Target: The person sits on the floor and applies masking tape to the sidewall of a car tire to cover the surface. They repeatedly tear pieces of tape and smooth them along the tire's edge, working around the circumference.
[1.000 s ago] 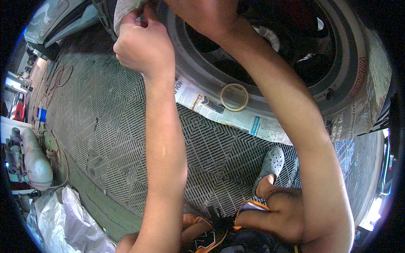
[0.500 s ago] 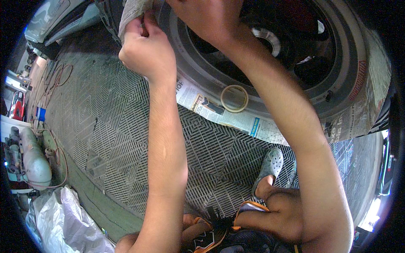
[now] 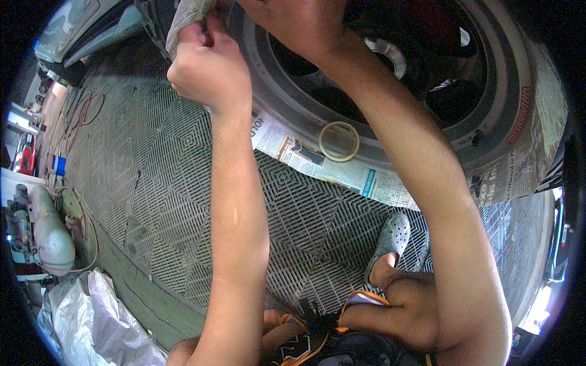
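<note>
A car wheel with a dark rim (image 3: 390, 58) and grey tire (image 3: 372, 146) fills the upper right. Newspaper lies along the lower edge of the tire (image 3: 299, 161) and round its right side (image 3: 543, 122). At the top left of the tire, my left hand (image 3: 213, 70) is closed, its fingers pinching the edge of a newspaper sheet (image 3: 186, 21). Just right of it, my right hand (image 3: 305, 24) reaches over the tire; its fingers run past the top edge of the picture, so their hold is hidden. A pale ring-shaped tape roll (image 3: 321, 141) rests against the lower tire.
Grey grated floor mats (image 3: 165, 183) spread beneath me, and my shoe (image 3: 395, 235) stands on them. To the left are a grey tank (image 3: 55, 232), a red hose (image 3: 91, 244) and crumpled plastic sheeting (image 3: 97, 317). A car panel (image 3: 91, 30) juts in at the upper left.
Both hands have shifted slightly left, and the newspaper edge in my left hand has moved along with it. The tape roll stays in place.
</note>
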`<move>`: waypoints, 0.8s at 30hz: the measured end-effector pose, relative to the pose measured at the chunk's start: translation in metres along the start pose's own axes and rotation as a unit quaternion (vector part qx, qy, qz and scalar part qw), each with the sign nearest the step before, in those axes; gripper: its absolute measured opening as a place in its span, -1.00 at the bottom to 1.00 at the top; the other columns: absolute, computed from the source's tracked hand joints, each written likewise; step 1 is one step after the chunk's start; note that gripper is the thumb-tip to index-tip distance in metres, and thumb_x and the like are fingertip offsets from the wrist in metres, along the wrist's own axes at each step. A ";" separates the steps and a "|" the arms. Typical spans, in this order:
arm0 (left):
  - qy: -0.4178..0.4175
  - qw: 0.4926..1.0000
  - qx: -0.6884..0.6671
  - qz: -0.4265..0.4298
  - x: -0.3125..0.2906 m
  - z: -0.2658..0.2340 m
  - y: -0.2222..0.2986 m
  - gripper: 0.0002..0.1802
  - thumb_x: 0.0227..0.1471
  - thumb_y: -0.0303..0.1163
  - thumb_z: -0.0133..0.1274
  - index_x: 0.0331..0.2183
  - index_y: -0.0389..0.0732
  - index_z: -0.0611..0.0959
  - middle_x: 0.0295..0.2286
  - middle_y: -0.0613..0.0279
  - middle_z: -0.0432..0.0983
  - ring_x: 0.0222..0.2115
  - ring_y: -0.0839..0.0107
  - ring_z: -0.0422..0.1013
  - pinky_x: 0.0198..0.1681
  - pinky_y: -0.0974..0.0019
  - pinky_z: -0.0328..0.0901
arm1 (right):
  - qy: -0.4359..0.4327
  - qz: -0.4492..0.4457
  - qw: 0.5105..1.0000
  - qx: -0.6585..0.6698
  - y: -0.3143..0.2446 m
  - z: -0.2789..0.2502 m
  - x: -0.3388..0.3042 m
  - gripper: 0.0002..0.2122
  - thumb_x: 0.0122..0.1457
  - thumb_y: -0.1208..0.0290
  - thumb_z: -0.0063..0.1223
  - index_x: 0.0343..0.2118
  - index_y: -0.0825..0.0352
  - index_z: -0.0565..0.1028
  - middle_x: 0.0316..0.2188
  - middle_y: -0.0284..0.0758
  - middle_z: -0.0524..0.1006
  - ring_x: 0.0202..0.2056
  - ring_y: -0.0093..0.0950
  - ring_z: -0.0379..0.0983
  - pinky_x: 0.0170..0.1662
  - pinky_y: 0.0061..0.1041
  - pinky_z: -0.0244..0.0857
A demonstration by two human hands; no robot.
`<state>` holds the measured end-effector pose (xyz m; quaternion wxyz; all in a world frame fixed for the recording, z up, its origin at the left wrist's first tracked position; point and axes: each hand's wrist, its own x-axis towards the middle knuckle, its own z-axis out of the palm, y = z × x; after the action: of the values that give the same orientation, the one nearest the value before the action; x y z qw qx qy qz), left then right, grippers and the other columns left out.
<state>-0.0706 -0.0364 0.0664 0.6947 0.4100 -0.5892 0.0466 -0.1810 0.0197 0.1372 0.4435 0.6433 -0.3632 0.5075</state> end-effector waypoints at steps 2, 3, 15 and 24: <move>-0.006 1.000 0.006 0.007 0.002 -0.001 -0.002 -0.76 0.00 -0.26 0.34 -0.44 -0.26 0.76 -0.64 0.06 0.61 -0.65 0.13 0.55 -0.50 0.15 0.40 | -0.001 0.003 1.000 0.005 -0.002 0.001 0.000 -0.82 0.10 0.61 0.17 -0.22 0.35 0.51 -0.32 -0.21 0.57 -0.30 -0.35 0.54 -0.21 -0.44 0.38; -0.009 1.000 0.009 0.011 0.003 -0.001 -0.003 -0.77 0.00 -0.27 0.34 -0.44 -0.25 0.76 -0.64 0.05 0.61 -0.65 0.12 0.55 -0.50 0.15 0.40 | -0.009 0.007 1.000 -0.001 -0.003 0.000 0.000 -0.83 0.11 0.62 0.17 -0.22 0.35 0.51 -0.32 -0.20 0.57 -0.29 -0.33 0.54 -0.19 -0.41 0.38; 0.009 0.999 -0.022 0.035 -0.001 0.000 -0.007 -0.83 0.01 -0.34 0.27 -0.50 -0.21 0.69 -0.66 0.07 0.59 -0.63 0.01 0.55 -0.53 0.05 0.39 | -0.056 0.010 0.996 0.071 0.003 -0.004 0.002 -0.84 0.12 0.63 0.14 -0.22 0.38 0.52 -0.35 -0.12 0.56 -0.33 -0.22 0.54 -0.23 -0.32 0.38; -0.009 0.999 -0.032 0.020 0.005 -0.002 0.002 -0.82 0.02 -0.34 0.26 -0.52 -0.21 0.69 -0.65 0.08 0.60 -0.61 0.01 0.57 -0.51 0.07 0.41 | 0.035 0.026 0.996 0.074 0.001 0.011 0.006 -0.86 0.08 0.67 0.16 -0.30 0.39 0.47 -0.41 -0.10 0.53 -0.36 -0.20 0.53 -0.27 -0.32 0.37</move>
<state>-0.0690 -0.0359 0.0724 0.7013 0.3761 -0.6044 0.0382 -0.1766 0.0086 0.1421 0.3936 0.6469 -0.3252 0.5664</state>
